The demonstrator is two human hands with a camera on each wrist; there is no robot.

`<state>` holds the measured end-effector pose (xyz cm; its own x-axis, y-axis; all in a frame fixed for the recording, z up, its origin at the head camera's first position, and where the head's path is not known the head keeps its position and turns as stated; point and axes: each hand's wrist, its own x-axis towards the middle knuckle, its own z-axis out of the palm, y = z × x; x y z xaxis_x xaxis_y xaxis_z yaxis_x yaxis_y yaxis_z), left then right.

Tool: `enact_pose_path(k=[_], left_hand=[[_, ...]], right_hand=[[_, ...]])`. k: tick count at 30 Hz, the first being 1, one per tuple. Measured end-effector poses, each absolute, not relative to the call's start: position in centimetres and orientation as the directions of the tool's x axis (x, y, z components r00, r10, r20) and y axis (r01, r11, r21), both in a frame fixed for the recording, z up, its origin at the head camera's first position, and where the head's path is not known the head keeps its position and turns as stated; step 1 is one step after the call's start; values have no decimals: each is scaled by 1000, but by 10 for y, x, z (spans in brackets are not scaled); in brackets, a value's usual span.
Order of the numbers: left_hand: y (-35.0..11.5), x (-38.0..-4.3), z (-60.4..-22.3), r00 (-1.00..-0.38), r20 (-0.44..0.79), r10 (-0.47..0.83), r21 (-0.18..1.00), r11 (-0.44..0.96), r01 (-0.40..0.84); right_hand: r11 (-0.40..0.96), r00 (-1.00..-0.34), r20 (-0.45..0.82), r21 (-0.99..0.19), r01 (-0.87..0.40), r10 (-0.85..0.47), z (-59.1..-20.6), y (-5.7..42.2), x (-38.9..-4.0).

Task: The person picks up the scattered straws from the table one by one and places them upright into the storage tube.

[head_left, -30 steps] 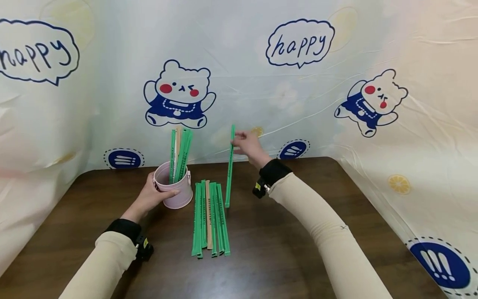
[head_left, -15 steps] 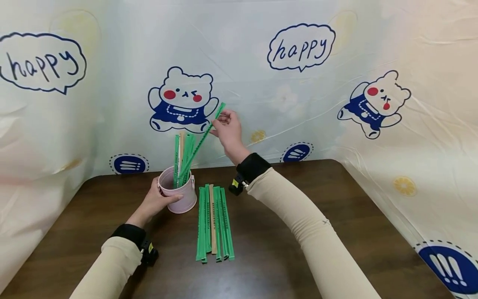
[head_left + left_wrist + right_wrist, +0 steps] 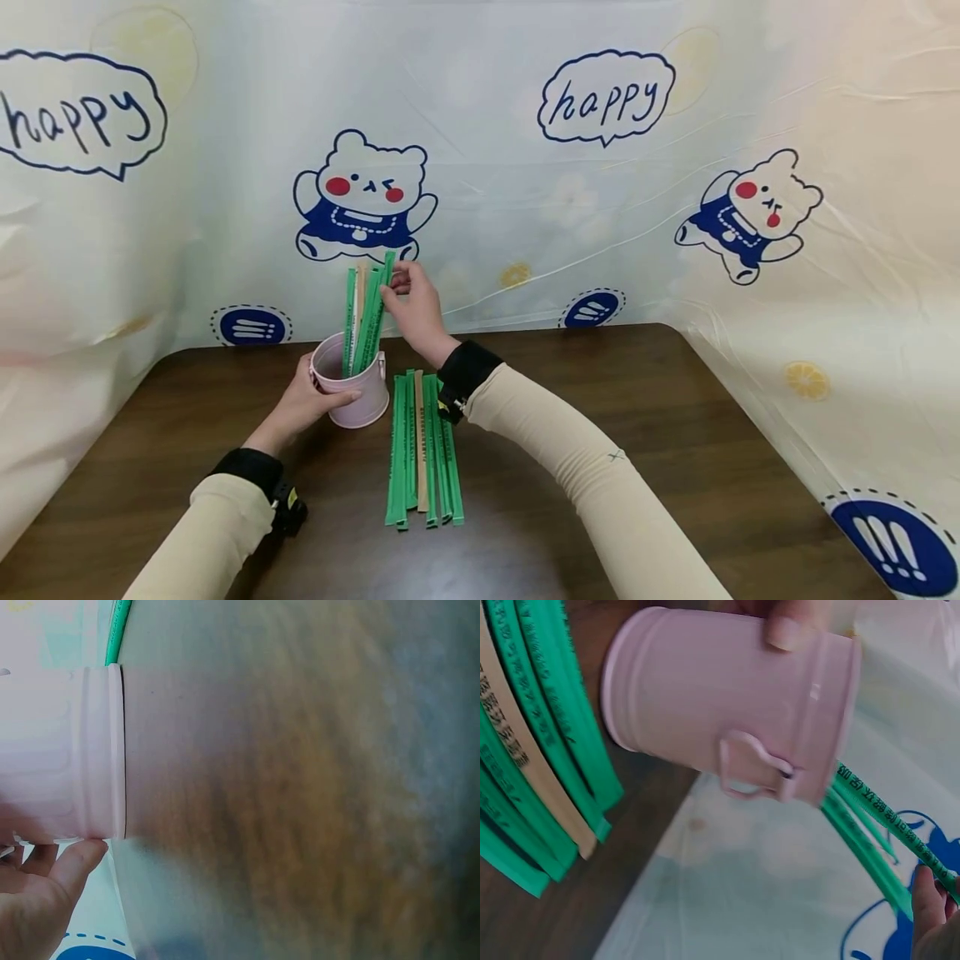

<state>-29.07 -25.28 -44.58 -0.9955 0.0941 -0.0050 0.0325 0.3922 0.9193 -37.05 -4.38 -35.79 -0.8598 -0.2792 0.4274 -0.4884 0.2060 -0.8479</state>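
Note:
My left hand grips the small pink bucket, thumb across its near side below the rim. Several green wrapped straws and a tan one lean upright inside it. My right hand pinches a green wrapped straw near its top, above the bucket; in the right wrist view that straw runs down to the bucket's mouth, beside the others. To the bucket's right, a row of several green wrapped straws with a tan straw among them lies on the table.
The dark wooden table ends at a rounded far edge. Behind it hangs a pale curtain printed with bears and "happy" bubbles. A wire handle hangs at the bucket's side.
My right hand has carried the green straw leftward from beside the row, tilting it over the bucket and then lowering it among the other straws. The left hand keeps its hold on the bucket.

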Motion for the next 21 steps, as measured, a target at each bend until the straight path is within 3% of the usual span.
enact_pose_path(k=[4,12,21], left_hand=[[-253,-291,-444,-996,-10,91,919,392,27],[-251,-294,-444,-997,-17,76,925,380,13],[-253,-294,-445,-997,-31,74,920,392,1]], right_hand=[[182,-835,454,-834,-522,-312,-393,-52,-401],[238,-885,377,-865,-442,-273,-361,-53,-350],[231,-912,319,-896,-378,-257,-365,-53,-346]])
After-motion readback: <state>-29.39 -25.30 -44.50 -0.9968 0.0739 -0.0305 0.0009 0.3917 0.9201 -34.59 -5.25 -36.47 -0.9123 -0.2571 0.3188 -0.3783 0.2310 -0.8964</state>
